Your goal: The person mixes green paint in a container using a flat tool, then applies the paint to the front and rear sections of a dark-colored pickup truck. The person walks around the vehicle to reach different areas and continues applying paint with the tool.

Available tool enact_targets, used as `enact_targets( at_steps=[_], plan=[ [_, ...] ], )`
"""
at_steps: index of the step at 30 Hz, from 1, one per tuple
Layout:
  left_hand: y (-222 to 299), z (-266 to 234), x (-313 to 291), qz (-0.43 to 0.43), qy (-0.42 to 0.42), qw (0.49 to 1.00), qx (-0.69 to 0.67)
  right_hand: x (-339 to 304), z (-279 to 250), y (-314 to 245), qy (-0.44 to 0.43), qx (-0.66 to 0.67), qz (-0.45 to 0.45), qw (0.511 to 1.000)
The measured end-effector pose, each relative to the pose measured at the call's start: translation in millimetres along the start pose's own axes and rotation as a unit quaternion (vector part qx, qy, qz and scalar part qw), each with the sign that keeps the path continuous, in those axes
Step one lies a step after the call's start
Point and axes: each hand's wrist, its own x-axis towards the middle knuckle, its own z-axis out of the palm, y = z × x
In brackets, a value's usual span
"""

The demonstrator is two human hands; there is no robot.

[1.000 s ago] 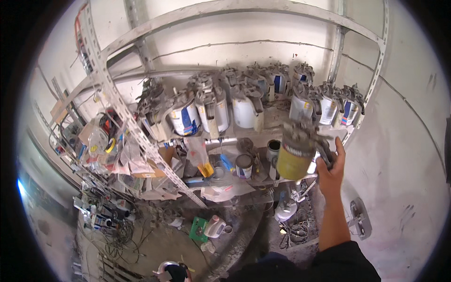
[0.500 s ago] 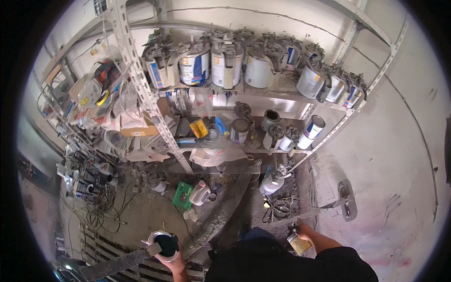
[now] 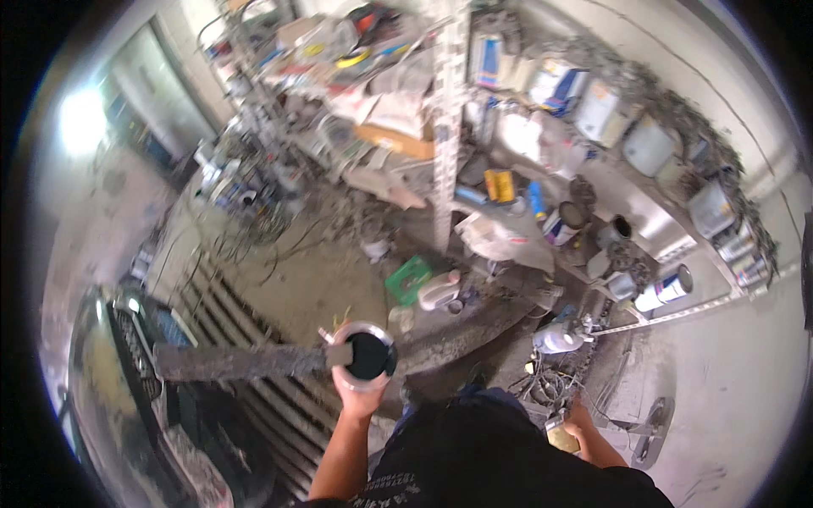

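Note:
My left hand [image 3: 359, 400] is wrapped round an open paint can [image 3: 392, 364] from below. Dark, nearly black liquid [image 3: 369, 356] fills the visible inside of the can. A long, flat, dirty grey strip [image 3: 246, 362] stretches left from the can, its tan end over the rim. Whether my fingers also grip this strip is hidden. Down at my right side, my right hand [image 3: 579, 421] is closed on a yellowish, flat-sided thing [image 3: 561, 437] with a dark upper part. Its kind is too blurred to tell.
A dark car [image 3: 127, 389] stands at the left beside a slatted floor grate [image 3: 262, 406]. Ahead, a metal shelf post [image 3: 446, 127] rises before shelves of paint cans [image 3: 652, 144]. On the floor are a green box [image 3: 408, 281], a white jug [image 3: 439, 290] and tangled cables [image 3: 546, 385].
My view has swung left, bringing the car into sight and shifting the shelves rightward. The can in my left hand appears farther right and higher. Both hands keep their hold.

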Motion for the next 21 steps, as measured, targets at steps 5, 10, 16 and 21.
enact_targets(
  at_steps=[5,10,16,21],
  plan=[
    [16.9,-7.6,-2.6,0.011,-0.002,1.0,0.026,3.5,-0.5,-7.6,0.021,0.008,-0.055,0.998],
    [12.3,-1.3,-11.9,-0.039,0.032,0.998,-0.043,25.7,10.6,8.3,-0.056,-0.132,-0.056,0.988],
    [9.5,2.8,-12.6,-0.023,0.036,0.997,0.06,28.7,8.9,0.3,0.096,-0.069,-0.21,0.97],
    [32.7,4.3,3.7,-0.047,0.024,0.998,0.022,42.4,5.7,-7.3,-0.057,-0.118,-0.095,0.987]
  ],
)
